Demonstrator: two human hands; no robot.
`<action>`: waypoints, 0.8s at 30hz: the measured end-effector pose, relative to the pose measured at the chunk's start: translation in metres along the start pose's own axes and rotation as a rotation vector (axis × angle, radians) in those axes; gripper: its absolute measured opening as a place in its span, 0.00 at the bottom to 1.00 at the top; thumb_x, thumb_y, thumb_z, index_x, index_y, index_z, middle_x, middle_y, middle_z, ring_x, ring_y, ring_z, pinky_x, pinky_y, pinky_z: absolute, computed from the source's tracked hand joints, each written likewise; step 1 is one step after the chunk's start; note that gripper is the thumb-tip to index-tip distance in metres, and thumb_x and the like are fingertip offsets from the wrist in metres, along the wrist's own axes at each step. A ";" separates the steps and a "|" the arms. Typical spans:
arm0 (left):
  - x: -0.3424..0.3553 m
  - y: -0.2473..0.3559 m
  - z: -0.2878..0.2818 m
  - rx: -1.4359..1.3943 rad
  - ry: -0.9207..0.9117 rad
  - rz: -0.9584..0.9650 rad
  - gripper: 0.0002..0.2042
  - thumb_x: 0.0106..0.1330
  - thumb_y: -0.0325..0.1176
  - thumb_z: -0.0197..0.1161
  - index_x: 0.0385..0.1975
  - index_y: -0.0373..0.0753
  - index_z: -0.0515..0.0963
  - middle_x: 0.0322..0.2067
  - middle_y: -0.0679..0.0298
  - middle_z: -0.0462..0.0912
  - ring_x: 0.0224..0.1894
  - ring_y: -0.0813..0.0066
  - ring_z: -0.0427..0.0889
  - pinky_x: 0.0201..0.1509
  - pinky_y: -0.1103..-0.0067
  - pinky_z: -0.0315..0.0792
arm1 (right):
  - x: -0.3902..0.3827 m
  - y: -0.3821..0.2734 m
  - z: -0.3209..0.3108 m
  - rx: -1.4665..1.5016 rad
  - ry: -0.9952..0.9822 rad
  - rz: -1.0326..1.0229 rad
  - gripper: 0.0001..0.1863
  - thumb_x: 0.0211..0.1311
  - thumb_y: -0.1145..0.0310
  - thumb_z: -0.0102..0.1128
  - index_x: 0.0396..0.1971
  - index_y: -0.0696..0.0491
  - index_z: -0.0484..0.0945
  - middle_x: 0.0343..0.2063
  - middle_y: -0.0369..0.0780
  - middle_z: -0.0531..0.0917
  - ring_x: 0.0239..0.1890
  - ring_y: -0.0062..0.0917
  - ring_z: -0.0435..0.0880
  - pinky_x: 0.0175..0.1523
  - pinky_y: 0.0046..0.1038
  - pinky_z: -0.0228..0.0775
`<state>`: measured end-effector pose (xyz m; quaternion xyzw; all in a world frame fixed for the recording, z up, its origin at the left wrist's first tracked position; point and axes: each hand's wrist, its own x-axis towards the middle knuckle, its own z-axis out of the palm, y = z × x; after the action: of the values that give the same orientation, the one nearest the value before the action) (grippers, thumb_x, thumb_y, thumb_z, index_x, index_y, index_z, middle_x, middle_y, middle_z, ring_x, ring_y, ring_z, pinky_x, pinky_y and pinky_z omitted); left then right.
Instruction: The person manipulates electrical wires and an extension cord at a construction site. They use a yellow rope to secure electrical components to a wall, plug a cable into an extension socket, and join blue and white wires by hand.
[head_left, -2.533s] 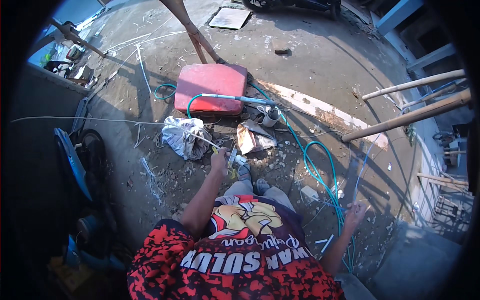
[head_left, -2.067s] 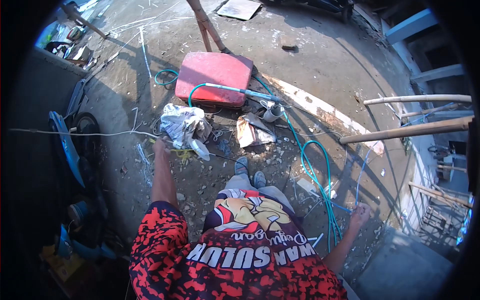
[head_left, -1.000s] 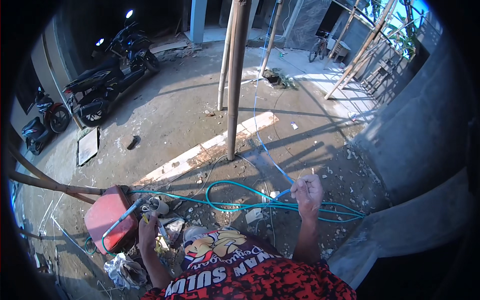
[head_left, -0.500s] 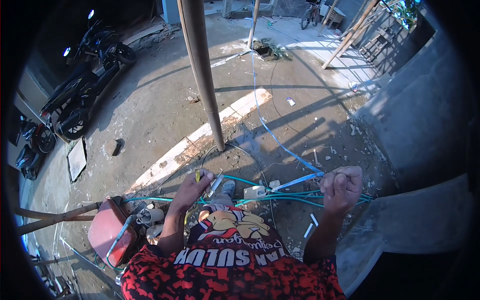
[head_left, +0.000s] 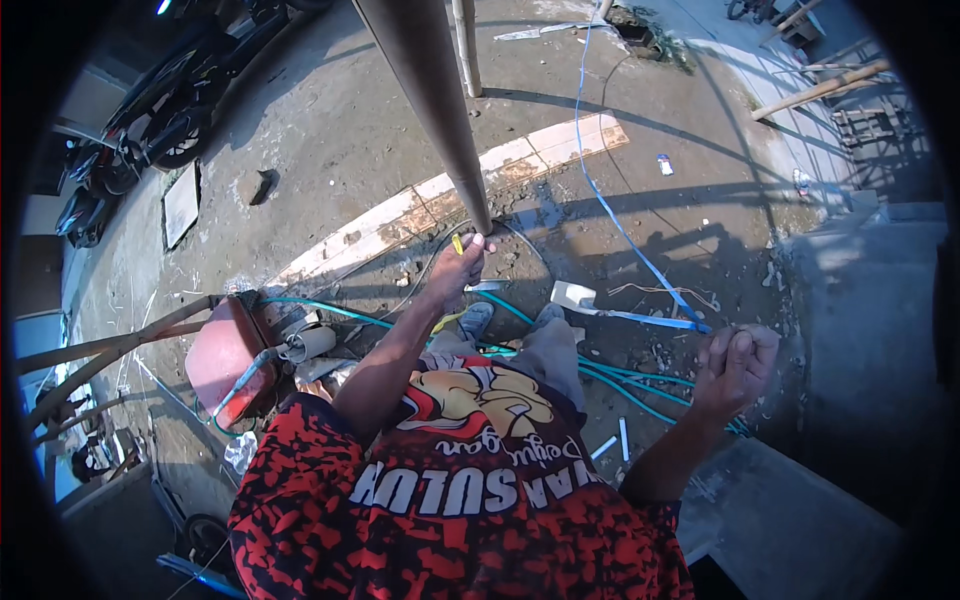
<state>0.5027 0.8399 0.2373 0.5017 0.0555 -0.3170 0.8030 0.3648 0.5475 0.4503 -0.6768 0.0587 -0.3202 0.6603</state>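
Observation:
My right hand (head_left: 738, 366) is closed in a fist around a blue strap (head_left: 640, 258), which stretches away across the ground to the far side. A short length also runs from this fist to the left, toward a small white container (head_left: 573, 295). My left hand (head_left: 462, 263) is closed too, with a thin yellow strip (head_left: 457, 244) poking out at the top. A pale, shiny piece (head_left: 487, 286) shows just below that hand; I cannot tell whether it is held. The left hand appears beside the foot of a brown pole (head_left: 440, 100); contact is unclear.
Green hoses (head_left: 640, 380) lie around my feet. A red wheelbarrow-like tub (head_left: 228, 350) stands at the left, with a grey pipe piece (head_left: 310, 344) near it. A pale tiled strip (head_left: 400, 215) crosses the ground. Motorbikes (head_left: 180, 130) are parked far left; a concrete wall (head_left: 860, 310) stands right.
My left hand has moved forward and right to the pole's foot. My right hand has shifted right with the blue strap, and the white container end has swung. The view has tilted downward.

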 end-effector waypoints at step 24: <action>-0.134 -0.172 -0.024 -0.098 1.266 0.577 0.17 0.74 0.48 0.48 0.37 0.39 0.73 0.17 0.76 0.60 0.16 0.88 0.56 0.19 0.86 0.54 | 0.146 0.177 -0.126 -0.180 -0.727 0.261 0.10 0.68 0.64 0.53 0.35 0.57 0.68 0.20 0.37 0.76 0.18 0.14 0.69 0.24 0.18 0.62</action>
<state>0.3048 0.8696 0.1475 0.5479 0.3916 0.2654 0.6899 0.4759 0.3446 0.3282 -0.7882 -0.0657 0.0333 0.6110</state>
